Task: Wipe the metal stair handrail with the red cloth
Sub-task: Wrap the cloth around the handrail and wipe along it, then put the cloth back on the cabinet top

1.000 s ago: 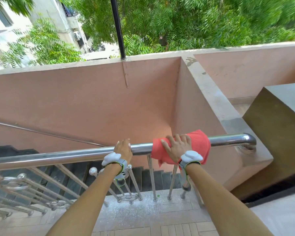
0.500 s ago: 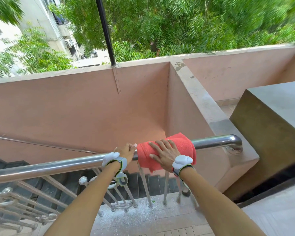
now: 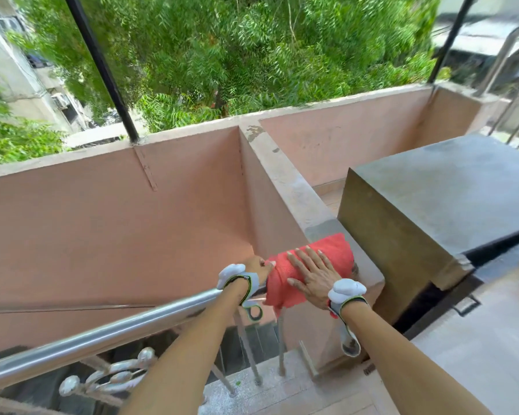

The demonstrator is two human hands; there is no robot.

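Note:
A polished metal handrail (image 3: 108,330) runs from lower left up to the pink wall ledge at centre right. The red cloth (image 3: 336,253) is draped over the rail's right end, hiding the end bend. My right hand (image 3: 310,272) lies flat on the cloth, fingers spread, pressing it onto the rail. My left hand (image 3: 256,269) grips the rail just left of the cloth, touching its edge. Both wrists wear white and grey bands.
Steel balusters (image 3: 253,363) with ball ornaments stand under the rail above dark stairs. A pink parapet wall (image 3: 102,223) is behind, a grey stone block (image 3: 432,205) to the right, and a tiled landing (image 3: 477,339) lower right. Trees lie beyond.
The cloth and my right hand have slid right along the rail until the cloth covers its end bend. My left hand followed, staying beside the cloth. The view has shifted.

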